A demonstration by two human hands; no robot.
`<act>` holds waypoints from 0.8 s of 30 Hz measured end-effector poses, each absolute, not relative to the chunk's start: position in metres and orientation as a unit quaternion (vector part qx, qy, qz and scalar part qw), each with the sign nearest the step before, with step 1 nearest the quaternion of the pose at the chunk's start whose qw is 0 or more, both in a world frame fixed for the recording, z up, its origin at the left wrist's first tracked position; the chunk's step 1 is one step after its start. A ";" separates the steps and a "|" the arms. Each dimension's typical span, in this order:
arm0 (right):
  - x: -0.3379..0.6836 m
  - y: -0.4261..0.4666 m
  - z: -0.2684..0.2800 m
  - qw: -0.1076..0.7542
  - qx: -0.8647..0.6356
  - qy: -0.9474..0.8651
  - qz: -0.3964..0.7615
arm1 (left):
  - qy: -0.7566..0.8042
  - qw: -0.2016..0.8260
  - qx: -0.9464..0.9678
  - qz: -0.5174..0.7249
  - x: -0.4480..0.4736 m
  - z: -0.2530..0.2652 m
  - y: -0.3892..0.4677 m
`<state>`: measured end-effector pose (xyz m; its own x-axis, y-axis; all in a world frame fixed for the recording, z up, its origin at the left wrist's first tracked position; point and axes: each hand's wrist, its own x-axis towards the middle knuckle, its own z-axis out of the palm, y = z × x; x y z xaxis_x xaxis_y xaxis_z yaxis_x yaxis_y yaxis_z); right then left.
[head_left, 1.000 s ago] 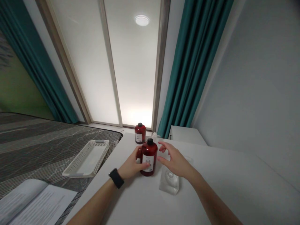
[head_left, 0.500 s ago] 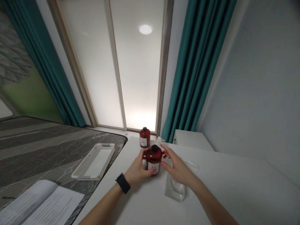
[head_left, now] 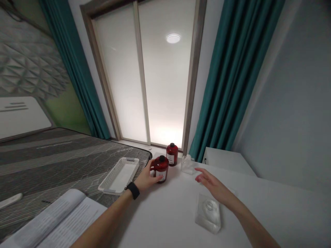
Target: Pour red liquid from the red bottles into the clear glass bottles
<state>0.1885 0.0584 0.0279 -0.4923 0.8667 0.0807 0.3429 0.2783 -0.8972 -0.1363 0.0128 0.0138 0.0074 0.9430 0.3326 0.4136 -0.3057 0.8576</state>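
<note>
My left hand (head_left: 147,176), with a dark watch on its wrist, grips a red-brown bottle (head_left: 161,165) with a black cap and white label. The bottle is upright at the left edge of the white table (head_left: 165,213). Just behind it stands a second such bottle (head_left: 172,151). My right hand (head_left: 210,182) is in the air with its fingers apart, holding nothing. Its fingertips are near a clear bottle (head_left: 188,164) at the table's back. Below the right hand, another clear bottle (head_left: 209,212) lies on the table.
To the left, a white basket (head_left: 107,186) and an open book (head_left: 74,203) rest on a dark striped bed (head_left: 64,162). A white cabinet (head_left: 227,157) stands behind the table, beside a teal curtain (head_left: 232,86).
My left hand has carried the red-brown bottle to the left, in front of the other one. My right hand has come away from it to the right. The view has turned left.
</note>
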 end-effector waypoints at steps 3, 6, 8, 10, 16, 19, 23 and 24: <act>0.193 0.063 0.020 0.301 -0.413 -0.692 0.510 | 0.524 0.290 0.638 0.484 -0.146 0.010 0.032; 0.197 0.065 0.011 0.315 -0.424 -0.643 0.554 | 0.523 0.286 0.632 0.496 -0.153 0.006 0.052; 0.199 0.067 0.006 0.324 -0.424 -0.627 0.567 | 0.525 0.282 0.626 0.503 -0.157 0.002 0.064; 0.200 0.069 0.001 0.328 -0.423 -0.622 0.571 | 0.530 0.278 0.617 0.511 -0.161 -0.003 0.072; 0.199 0.076 -0.017 0.379 -0.418 -0.609 0.557 | 0.556 0.265 0.591 0.521 -0.166 -0.027 0.082; 0.198 0.078 -0.024 0.400 -0.416 -0.591 0.563 | 0.563 0.273 0.590 0.510 -0.168 -0.035 0.089; 0.197 0.078 -0.024 0.403 -0.426 -0.590 0.554 | 0.558 0.287 0.597 0.500 -0.175 -0.035 0.103; 0.197 0.078 -0.024 0.402 -0.429 -0.592 0.550 | 0.559 0.288 0.598 0.497 -0.177 -0.033 0.106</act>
